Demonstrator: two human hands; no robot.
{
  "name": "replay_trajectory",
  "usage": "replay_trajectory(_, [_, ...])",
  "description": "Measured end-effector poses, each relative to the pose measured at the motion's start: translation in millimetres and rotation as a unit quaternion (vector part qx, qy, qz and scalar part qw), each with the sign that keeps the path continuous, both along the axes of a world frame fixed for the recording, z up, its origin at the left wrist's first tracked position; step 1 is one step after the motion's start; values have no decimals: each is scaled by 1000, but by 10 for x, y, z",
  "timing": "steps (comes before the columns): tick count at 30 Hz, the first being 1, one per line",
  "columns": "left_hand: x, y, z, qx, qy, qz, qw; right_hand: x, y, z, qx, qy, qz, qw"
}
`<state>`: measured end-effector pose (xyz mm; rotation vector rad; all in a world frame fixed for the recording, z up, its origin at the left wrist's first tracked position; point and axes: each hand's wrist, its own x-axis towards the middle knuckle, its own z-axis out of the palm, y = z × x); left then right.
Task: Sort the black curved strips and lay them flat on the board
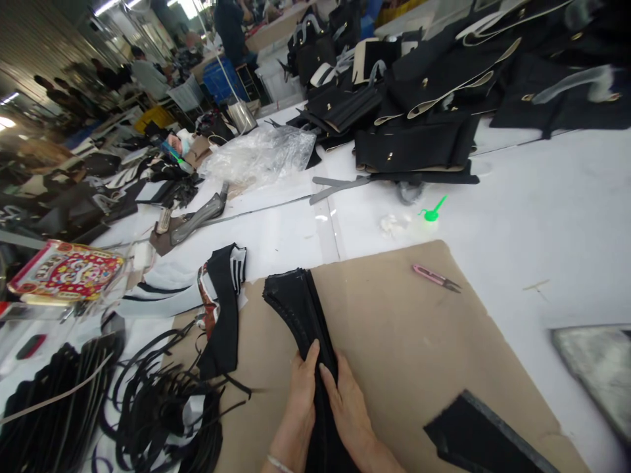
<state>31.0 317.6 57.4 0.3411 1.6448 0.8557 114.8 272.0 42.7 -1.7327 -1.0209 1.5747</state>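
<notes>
A stack of long black leather-like pieces [290, 299], flared at its far end, lies over the brown board [404, 341]. My left hand [302, 384] grips its left edge, thumb on top. From the right side my right hand [348, 401] closes on the same stack, its thumb also resting on the upper face. Both hands are near the middle of the stack, whose near end runs out of the frame. To the right, a separate black piece [483, 433] rests on the board. Pink thread snips [436, 277] lie farther back.
Black straps [167, 407] are heaped at left beside stacked black strips [54, 401]. Black and white pieces [224, 302] stand behind them. Black bags [414, 148] cover the table's far side, near a green nozzle cap [432, 213]. A stone-like slab [599, 361] sits at right.
</notes>
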Motion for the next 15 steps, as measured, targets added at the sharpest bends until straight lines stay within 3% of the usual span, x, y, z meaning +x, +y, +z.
replay_trajectory(4, [35,-65,157,-73,88,0,993,30,-73,167,-5,-46,-9,999])
replay_trajectory(8, [-12,16,14,-120,135,-45,983,51,-79,87,-22,-93,-15,995])
replay_trajectory(12, [-27,111,-131,-53,199,-45,978,48,-152,105,-75,-110,-30,991])
replay_trajectory(15, [-7,128,-80,-23,219,1,975,74,-243,219,-123,-116,-40,985])
